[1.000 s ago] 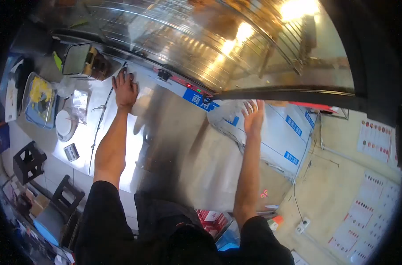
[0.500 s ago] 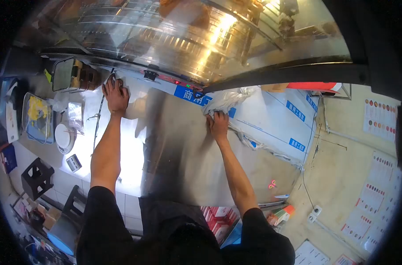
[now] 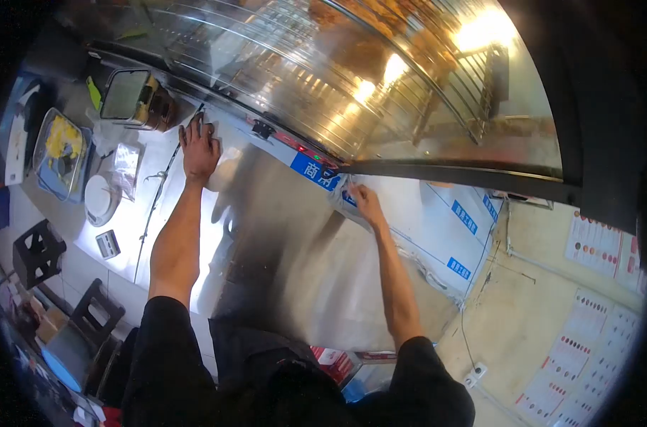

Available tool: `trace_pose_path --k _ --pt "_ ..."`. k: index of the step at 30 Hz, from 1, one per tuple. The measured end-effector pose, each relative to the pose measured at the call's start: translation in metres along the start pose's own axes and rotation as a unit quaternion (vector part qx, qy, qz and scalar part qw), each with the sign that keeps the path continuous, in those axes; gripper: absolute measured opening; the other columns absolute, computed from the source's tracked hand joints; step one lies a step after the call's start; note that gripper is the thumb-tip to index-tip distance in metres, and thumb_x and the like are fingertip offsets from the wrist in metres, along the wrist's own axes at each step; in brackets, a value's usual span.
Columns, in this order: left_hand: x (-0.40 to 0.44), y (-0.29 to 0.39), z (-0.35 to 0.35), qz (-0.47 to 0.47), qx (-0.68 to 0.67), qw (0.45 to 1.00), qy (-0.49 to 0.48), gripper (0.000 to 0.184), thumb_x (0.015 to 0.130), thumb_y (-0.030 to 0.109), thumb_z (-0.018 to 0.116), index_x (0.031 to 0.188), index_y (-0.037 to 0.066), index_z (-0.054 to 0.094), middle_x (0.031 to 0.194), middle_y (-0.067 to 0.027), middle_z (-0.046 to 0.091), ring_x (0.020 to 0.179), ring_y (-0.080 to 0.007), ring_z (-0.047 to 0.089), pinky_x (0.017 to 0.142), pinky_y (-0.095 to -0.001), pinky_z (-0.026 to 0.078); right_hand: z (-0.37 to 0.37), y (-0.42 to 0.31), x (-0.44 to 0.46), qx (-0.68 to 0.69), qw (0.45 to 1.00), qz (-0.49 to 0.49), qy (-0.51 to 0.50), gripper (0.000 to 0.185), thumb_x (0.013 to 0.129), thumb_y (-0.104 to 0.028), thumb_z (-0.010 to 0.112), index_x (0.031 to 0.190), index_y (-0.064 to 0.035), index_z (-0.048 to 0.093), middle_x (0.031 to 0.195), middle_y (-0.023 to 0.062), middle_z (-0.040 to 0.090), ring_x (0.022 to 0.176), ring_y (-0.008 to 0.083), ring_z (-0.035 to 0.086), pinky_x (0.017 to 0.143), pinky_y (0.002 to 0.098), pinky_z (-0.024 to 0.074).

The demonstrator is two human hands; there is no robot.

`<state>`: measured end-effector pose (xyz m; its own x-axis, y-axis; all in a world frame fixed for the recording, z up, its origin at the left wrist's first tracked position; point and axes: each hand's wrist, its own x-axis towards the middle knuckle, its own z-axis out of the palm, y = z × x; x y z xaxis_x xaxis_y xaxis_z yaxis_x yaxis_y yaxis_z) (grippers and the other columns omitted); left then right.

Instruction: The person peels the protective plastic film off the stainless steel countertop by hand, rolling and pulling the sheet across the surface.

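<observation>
Film, pale with blue print, below the glass cabinet and over the right part of the counter. Left hand flat on the counter, fingers wide; right hand curled narrow, seemingly pinching the film's crumpled edge, now a small tuft instead of half a second ago's big wad, so less loose sheet bunched there.

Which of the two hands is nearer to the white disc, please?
The left hand, fingers spread. The right hand, fingers curled, is farther off, at the edge of the blue-printed sheet.
</observation>
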<state>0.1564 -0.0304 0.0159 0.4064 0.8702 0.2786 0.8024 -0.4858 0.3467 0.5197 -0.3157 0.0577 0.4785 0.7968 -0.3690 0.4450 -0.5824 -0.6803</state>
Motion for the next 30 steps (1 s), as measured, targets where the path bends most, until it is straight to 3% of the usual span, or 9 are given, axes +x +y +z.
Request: trace_pose_path --k 2,4,7,12,17,22,24,28,30 --pt "0.000 -0.003 0.000 0.000 0.003 1.000 0.008 0.031 0.084 0.021 0.050 0.111 0.006 0.054 0.139 -0.0178 0.042 0.132 -0.0356 0.037 0.115 -0.0567 0.017 0.030 -0.007 -0.021 -0.090 0.987 -0.099 0.094 0.041 0.088 -0.038 0.066 0.085 0.0036 0.066 0.077 0.0248 0.063 0.074 0.0394 0.062 0.068 0.0440 0.0463" --pt "0.000 -0.001 0.001 0.007 0.004 1.000 0.006 0.031 0.084 0.021 0.050 0.111 0.005 0.054 0.139 -0.0177 0.042 0.132 -0.0349 0.037 0.115 -0.0566 0.017 0.061 -0.011 -0.042 -0.251 0.883 -0.275 0.285 0.040 0.087 -0.034 0.067 0.093 0.0058 0.063 0.083 0.0226 0.065 0.080 0.0422 0.061 0.075 0.0468 0.0470" --pt "-0.001 -0.002 0.004 0.010 0.011 1.000 0.022 0.031 0.084 0.021 0.050 0.111 0.005 0.055 0.139 -0.0175 0.042 0.132 -0.0341 0.038 0.115 -0.0566 0.018 0.099 0.010 -0.050 -0.220 0.910 -0.119 0.332 0.032 0.087 -0.025 0.063 0.091 0.0058 0.059 0.084 0.0239 0.065 0.077 0.0440 0.059 0.075 0.0501 0.0452" --pt "-0.002 -0.002 0.006 0.014 0.008 1.000 0.022 0.031 0.084 0.020 0.050 0.111 0.006 0.056 0.139 -0.0169 0.042 0.133 -0.0334 0.037 0.115 -0.0569 0.018 0.088 0.024 -0.038 -0.269 0.920 -0.094 0.268 0.023 0.086 -0.017 0.063 0.073 -0.0002 0.054 0.070 0.0248 0.060 0.070 0.0447 0.058 0.061 0.0532 0.0420" --pt "0.000 -0.001 0.003 0.003 0.022 1.000 0.005 0.028 0.084 0.020 0.050 0.107 0.007 0.056 0.140 -0.0153 0.041 0.134 -0.0332 0.035 0.115 -0.0579 0.018 0.062 0.029 -0.019 -0.271 0.945 -0.108 0.145 0.021 0.078 -0.016 0.067 0.082 0.0025 0.060 0.071 0.0222 0.060 0.069 0.0440 0.056 0.065 0.0533 0.0431" --pt "-0.004 -0.003 0.007 0.015 0.013 1.000 0.022 0.032 0.082 0.021 0.054 0.110 0.006 0.057 0.136 -0.0202 0.045 0.134 -0.0360 0.035 0.116 -0.0566 0.017 0.049 0.053 0.008 -0.228 0.939 -0.130 0.223 0.041 0.077 -0.021 0.072 0.107 0.0025 0.058 0.094 0.0308 0.064 0.082 0.0485 0.058 0.072 0.0547 0.0454" --pt "-0.005 -0.002 0.007 0.023 0.029 0.999 0.027 0.041 0.081 0.024 0.058 0.117 0.005 0.058 0.133 -0.0254 0.047 0.131 -0.0398 0.038 0.117 -0.0571 0.014 0.043 0.039 0.013 -0.066 0.984 -0.045 0.160 0.039 0.080 -0.020 0.071 0.115 -0.0034 0.062 0.093 0.0233 0.066 0.086 0.0474 0.059 0.077 0.0524 0.0466" --pt "-0.007 -0.003 0.008 0.109 -0.029 0.987 0.118 0.035 0.080 0.015 0.059 0.113 0.002 0.059 0.128 -0.0238 0.049 0.130 -0.0412 0.039 0.115 -0.0589 0.018 0.020 -0.018 -0.045 -0.156 0.980 -0.002 0.125 0.063 0.076 -0.046 0.074 0.124 -0.0093 0.058 0.109 0.0157 0.065 0.107 0.0363 0.057 0.096 0.0500 0.0381" --pt "-0.029 0.003 0.001 0.180 -0.073 0.979 0.059 0.029 0.076 0.005 0.059 0.105 -0.001 0.060 0.117 -0.0208 0.054 0.116 -0.0401 0.048 0.110 -0.0553 0.028 0.008 0.005 -0.086 -0.152 0.984 0.023 0.095 0.077 0.071 -0.057 0.073 0.129 -0.0097 0.053 0.123 0.0132 0.059 0.119 0.0310 0.050 0.103 0.0504 0.0296"
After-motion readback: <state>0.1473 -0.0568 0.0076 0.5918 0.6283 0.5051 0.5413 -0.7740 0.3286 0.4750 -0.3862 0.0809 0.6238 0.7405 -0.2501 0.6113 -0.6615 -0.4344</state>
